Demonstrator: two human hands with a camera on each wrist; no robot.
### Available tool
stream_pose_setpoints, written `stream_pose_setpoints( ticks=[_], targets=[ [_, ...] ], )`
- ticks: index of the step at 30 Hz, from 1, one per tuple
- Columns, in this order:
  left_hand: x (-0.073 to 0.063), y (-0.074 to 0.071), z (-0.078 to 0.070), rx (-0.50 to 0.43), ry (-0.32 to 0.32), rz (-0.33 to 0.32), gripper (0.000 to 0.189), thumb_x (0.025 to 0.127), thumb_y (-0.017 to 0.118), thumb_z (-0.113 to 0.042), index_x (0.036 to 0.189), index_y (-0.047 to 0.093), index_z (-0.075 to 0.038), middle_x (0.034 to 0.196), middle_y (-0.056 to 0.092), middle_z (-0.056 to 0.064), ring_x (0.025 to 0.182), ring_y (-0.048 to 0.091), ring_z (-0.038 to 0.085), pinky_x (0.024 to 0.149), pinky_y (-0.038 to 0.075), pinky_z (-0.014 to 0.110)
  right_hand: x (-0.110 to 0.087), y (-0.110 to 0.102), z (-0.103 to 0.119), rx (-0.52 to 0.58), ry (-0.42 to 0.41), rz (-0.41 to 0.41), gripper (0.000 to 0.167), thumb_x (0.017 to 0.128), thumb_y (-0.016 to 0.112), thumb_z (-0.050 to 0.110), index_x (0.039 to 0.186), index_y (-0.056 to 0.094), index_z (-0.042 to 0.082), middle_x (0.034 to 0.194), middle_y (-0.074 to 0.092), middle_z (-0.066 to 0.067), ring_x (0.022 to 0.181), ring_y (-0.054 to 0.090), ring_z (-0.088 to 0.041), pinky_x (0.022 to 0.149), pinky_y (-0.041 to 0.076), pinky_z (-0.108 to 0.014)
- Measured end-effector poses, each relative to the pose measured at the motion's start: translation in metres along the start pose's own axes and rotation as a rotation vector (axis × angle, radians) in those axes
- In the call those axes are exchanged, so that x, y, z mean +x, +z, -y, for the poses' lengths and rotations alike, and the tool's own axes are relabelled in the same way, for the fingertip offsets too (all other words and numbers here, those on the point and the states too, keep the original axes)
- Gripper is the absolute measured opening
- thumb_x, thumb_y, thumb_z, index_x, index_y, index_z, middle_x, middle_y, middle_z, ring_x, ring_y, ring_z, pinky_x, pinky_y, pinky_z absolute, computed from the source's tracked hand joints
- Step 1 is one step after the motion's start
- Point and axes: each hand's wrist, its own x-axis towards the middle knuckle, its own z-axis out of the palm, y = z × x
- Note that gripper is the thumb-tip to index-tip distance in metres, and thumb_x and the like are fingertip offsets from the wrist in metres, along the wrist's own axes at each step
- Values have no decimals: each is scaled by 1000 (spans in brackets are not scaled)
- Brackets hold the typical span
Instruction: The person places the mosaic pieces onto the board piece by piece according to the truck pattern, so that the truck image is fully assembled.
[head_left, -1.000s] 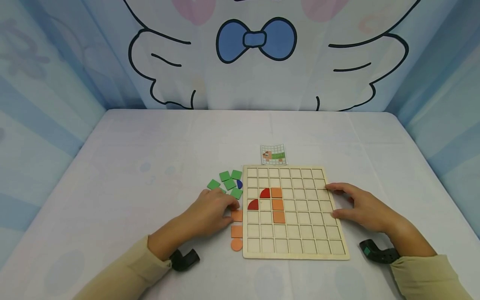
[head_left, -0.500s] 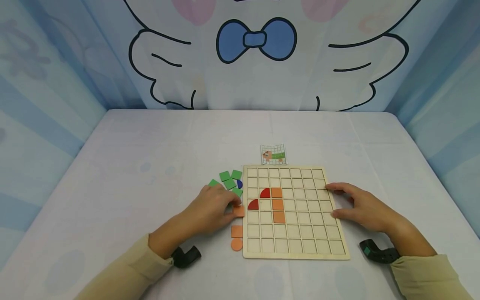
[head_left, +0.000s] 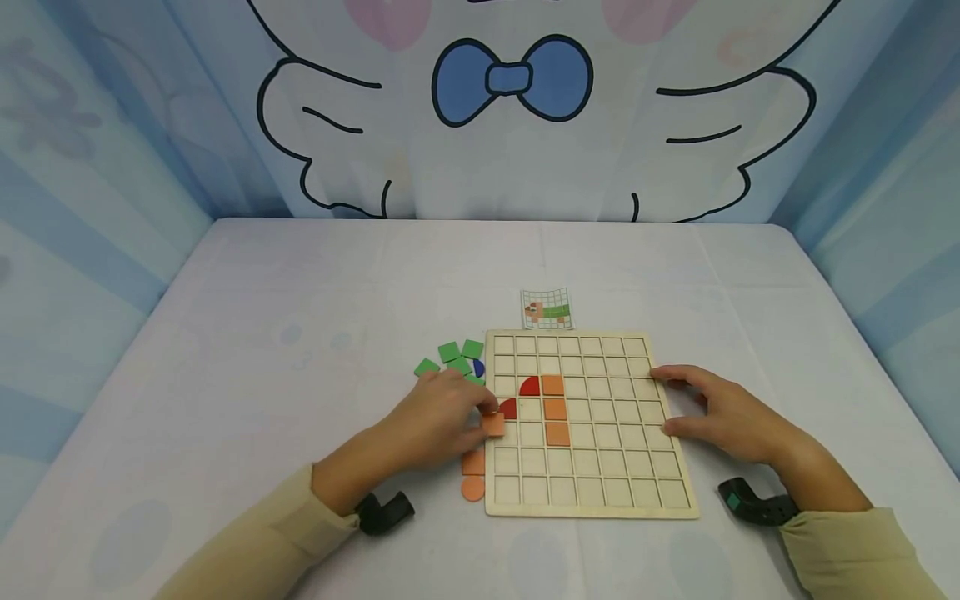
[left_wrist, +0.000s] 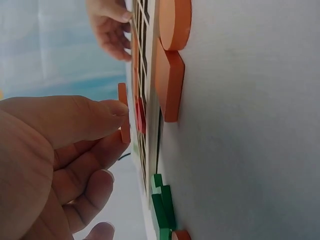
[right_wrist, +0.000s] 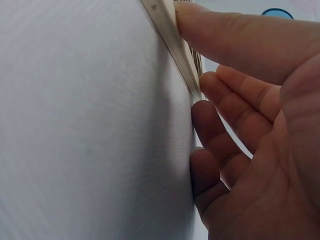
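My left hand [head_left: 431,421] pinches an orange square tile [head_left: 493,425] between thumb and fingertips, over the left edge of a wooden grid board [head_left: 592,512]. In the left wrist view the held tile [left_wrist: 122,92] stands on edge behind the thumb, overlapping the board. A red quarter-round piece [head_left: 508,409] lies just beyond it in the grid. Another red quarter-round [head_left: 530,386] and a column of three orange squares [head_left: 556,409] also sit in cells. With loosely bent fingers, my right hand [head_left: 738,417] rests its thumb and fingertips at the board's right edge [right_wrist: 172,42].
Left of the board lie several green square tiles [head_left: 448,352] and a dark blue half-round piece [head_left: 478,367]. Nearer me are an orange square [head_left: 473,462] and an orange round piece [head_left: 473,488]. A small printed card [head_left: 547,309] lies behind the board on the white-covered table [head_left: 337,275].
My left hand has lifted the orange square from beside the board and carried it right, over the board's left edge. The right hand stays at the right edge.
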Motion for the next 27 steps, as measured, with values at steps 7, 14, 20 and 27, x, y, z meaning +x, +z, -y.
stream_pose_setpoints(
  ticks=[7, 14, 20, 27],
  targets=[
    [5, 3, -6, -18, 21, 9, 17, 88, 78, -21, 104, 73, -16, 95, 68, -11, 94, 54, 17, 88, 40, 40, 0, 0, 1, 6, 6, 1, 66, 89, 78, 22, 144, 47, 4, 143, 47, -21, 130, 42, -41, 101, 35, -63],
    [11, 6, -13, 11, 46, 21, 16, 89, 77, -24, 102, 74, -16, 92, 67, -12, 95, 54, 16, 88, 41, 40, 0, 0, 1, 12, 18, 5, 66, 89, 78, 23, 144, 47, 4, 145, 46, -22, 132, 41, -42, 101, 34, -62],
    [14, 9, -19, 16, 42, 47, 17, 90, 76, -22, 106, 75, -17, 95, 67, -12, 94, 54, 15, 87, 41, 38, 0, 0, 0, 11, 20, 5, 66, 88, 78, 23, 144, 47, 5, 145, 46, -22, 132, 41, -42, 101, 34, -62],
    [15, 11, -21, 17, 59, 34, 16, 90, 76, -22, 105, 74, -17, 95, 68, -11, 92, 53, 15, 83, 41, 36, 0, 0, -2, -8, 13, 2, 66, 89, 78, 24, 145, 48, 7, 144, 48, -19, 130, 43, -38, 99, 36, -58]
  ],
)
